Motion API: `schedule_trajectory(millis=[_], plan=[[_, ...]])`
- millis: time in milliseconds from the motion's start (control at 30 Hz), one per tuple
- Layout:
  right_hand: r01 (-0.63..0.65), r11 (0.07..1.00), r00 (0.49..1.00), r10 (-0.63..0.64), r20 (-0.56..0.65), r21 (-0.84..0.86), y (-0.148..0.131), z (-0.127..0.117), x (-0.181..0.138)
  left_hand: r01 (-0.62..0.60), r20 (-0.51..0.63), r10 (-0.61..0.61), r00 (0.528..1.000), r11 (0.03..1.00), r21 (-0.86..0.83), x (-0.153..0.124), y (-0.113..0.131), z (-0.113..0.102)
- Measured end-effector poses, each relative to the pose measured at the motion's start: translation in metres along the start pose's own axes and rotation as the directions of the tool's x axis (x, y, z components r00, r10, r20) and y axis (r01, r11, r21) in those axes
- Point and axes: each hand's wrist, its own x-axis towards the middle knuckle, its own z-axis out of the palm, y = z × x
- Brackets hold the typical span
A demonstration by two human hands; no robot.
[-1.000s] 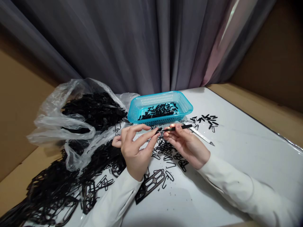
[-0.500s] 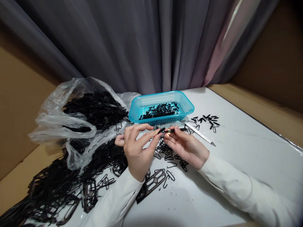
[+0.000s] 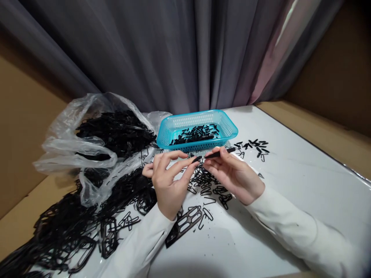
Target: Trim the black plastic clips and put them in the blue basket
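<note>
Between thumb and fingertips, my left hand [image 3: 171, 183] pinches a small, elongated black piece [image 3: 197, 158] over the middle of the table. My right hand [image 3: 233, 175] grips a slim black tool [image 3: 216, 154], its narrow tip pointing left at the piece. Whether tip and piece touch is too small to tell, and so is the tool's exact kind. Just behind both hands stands a blue plastic basket [image 3: 171, 147] with many similar small black pieces [image 3: 199, 133] in it. Below the hands lie thin black loops [image 3: 205, 189] and a flat black frame with slots [image 3: 185, 224].
On the left, a clear plastic bag [image 3: 60, 154] bulges with black plastic parts [image 3: 113, 133]. A tangled heap of black frames [image 3: 66, 227] spreads toward the front left. More small black pieces [image 3: 256, 144] lie right of the basket. A grey curtain [image 3: 162, 58] hangs behind the white table [image 3: 290, 185].
My right hand has shifted slightly right and up with the tool, drawing its tip back from the piece. My left hand stays nearly still, pinching the piece.
</note>
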Motion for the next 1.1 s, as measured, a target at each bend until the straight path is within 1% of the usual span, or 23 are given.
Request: schedule_trajectory(millis=[100,233,333,400,500,633,900,1100], plan=[[0.05,0.998,0.999,-0.05,-0.003,-0.033,-0.004,0.001,0.0,0.032,-0.012,-0.032,0.999,0.999,-0.038,0.0,0.0,0.0],[0.075,0.995,0.997,-0.075,-0.006,-0.069,-0.004,0.002,-0.002,0.073,-0.022,-0.075,0.997,0.995,-0.072,0.001,-0.003,0.0],[0.136,0.977,0.991,-0.136,0.013,-0.164,-0.005,0.003,-0.003,0.075,-0.032,-0.078,0.996,0.994,-0.076,0.001,-0.004,0.0],[0.212,0.942,0.977,-0.211,0.032,-0.259,-0.006,0.005,-0.004,0.074,-0.045,-0.077,0.996,0.995,-0.072,0.001,-0.003,-0.001],[0.33,0.858,0.941,-0.334,0.061,-0.394,-0.006,0.008,-0.006,0.062,-0.072,-0.066,0.995,0.996,-0.057,0.001,-0.001,-0.002],[0.432,0.765,0.897,-0.419,0.142,-0.478,-0.005,0.009,-0.009,0.03,-0.088,-0.032,0.996,0.999,-0.028,0.001,0.001,-0.003],[0.473,0.722,0.877,-0.441,0.192,-0.506,-0.004,0.007,-0.009,-0.001,-0.097,-0.001,0.995,1.0,-0.015,0.001,0.0,-0.004],[0.47,0.7,0.874,-0.454,0.172,-0.537,-0.003,0.008,-0.011,0.005,-0.102,-0.006,0.995,1.0,-0.012,0.001,0.0,-0.004]])
